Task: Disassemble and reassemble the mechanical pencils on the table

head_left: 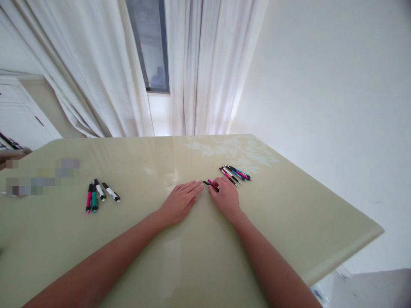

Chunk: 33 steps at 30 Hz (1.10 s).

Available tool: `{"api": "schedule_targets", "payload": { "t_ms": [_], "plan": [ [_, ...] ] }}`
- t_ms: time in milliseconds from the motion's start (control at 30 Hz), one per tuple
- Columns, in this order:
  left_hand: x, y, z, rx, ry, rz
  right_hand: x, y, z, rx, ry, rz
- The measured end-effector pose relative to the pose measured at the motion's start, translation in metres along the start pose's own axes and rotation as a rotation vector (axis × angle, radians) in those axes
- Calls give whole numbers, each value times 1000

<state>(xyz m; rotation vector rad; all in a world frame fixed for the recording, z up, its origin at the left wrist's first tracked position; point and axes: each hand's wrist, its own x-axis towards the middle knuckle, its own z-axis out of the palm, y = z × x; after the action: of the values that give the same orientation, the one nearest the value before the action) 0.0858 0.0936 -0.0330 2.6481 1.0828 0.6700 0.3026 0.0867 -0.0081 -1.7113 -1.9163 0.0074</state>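
Observation:
My right hand [225, 197] rests on the table with its fingers pinched on a black and pink pen [210, 185]. Part of that pen is hidden beneath the fingers. My left hand [182, 200] lies flat, fingers stretched toward the pen's black end, and holds nothing; whether its fingertips touch the pen I cannot tell. Just beyond my right hand lies a bunch of slim pens [239, 172] in pink, white, blue, teal and black, roughly side by side.
Off to the left are thicker pens: a pink one [89, 199], a teal one [94, 197] and two white ones [111, 192]. The glossy pale green table [154, 265] has its right edge near the white wall [337, 107]. Curtains [212, 68] hang behind it.

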Motion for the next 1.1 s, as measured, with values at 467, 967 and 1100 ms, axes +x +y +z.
{"api": "schedule_targets", "payload": {
  "t_ms": [467,967,1100],
  "plan": [
    [5,-3,-3,-179,76,-58,5,-11,24,-66,-76,-182],
    [19,1,-30,-986,405,-465,-2,-15,9,475,-17,-204],
    [22,3,-41,-1169,462,-500,-8,-28,6,563,-29,-248]
  ]
}}
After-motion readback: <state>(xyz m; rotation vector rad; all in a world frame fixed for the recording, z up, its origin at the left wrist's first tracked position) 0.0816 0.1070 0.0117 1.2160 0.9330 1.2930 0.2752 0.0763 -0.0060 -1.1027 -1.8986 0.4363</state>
